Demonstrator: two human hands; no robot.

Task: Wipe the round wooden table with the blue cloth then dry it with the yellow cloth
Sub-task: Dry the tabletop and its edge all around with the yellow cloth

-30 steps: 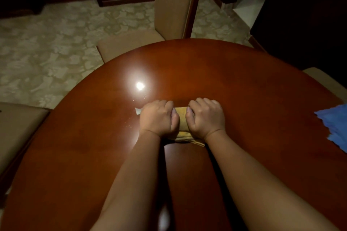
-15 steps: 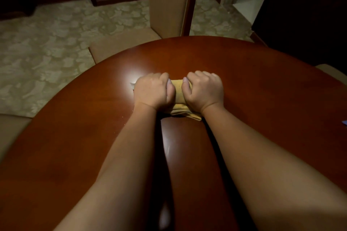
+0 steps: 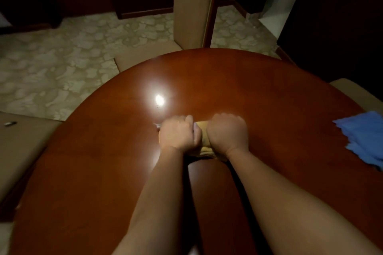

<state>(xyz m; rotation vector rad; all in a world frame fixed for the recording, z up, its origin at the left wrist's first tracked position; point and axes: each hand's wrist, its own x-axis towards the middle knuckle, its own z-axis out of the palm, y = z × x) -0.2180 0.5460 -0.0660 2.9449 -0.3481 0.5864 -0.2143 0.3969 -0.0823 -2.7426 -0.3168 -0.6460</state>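
The yellow cloth (image 3: 202, 138) is gripped by 2 curled hands, left hand (image 3: 177, 133) and right hand (image 3: 228, 132), mid-table (image 3: 269, 93); the blue cloth (image 3: 364, 136) lies at the table's right edge.

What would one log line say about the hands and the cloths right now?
step: drying | left hand + right hand: grip yellow cloth on table | blue cloth: lying at table's right edge, untouched

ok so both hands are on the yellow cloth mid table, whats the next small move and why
Probably push the yellow cloth on across the table toward a part it has not covered. The left hand and right hand both grip it, bunched, near the middle, and the blue cloth lies set aside at the right edge, so this looks like the drying stage, with much surface showing around it.
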